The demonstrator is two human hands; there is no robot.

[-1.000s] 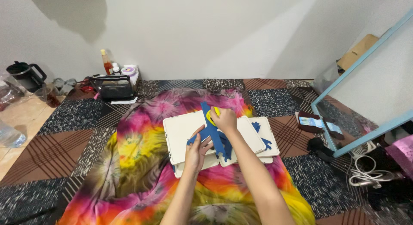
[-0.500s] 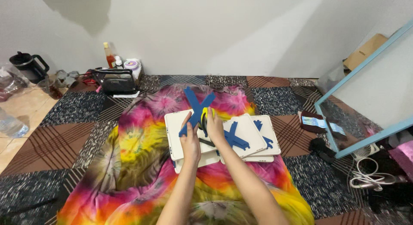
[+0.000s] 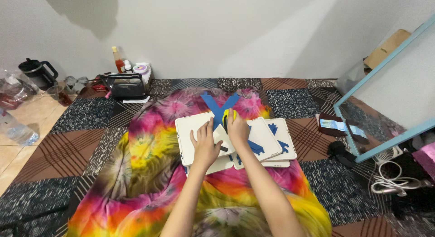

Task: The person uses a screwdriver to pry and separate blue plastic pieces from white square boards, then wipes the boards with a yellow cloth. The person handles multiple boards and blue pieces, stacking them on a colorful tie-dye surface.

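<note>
Blue cross (image 3: 219, 105), yellow knob (image 3: 226, 114), white boards (image 3: 192, 130). Tie-dye cloth (image 3: 149, 160) pink, yellow, orange. Carpet (image 3: 72, 142) brown, black-white speckled, striped squares. Mirror (image 3: 385, 83) frame light blue. Black bag (image 3: 124, 88).

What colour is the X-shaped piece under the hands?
Blue X-shaped piece, seen in the head view.

2 hands: left hand (image 3: 205, 147) & right hand (image 3: 237, 127). Approx 4 white boards (image 3: 190, 133), 1 blue X-shaped piece (image 3: 218, 105). 1 black bag (image 3: 123, 86), 1 black kettle (image 3: 37, 72), 1 mirror (image 3: 385, 101).
</note>
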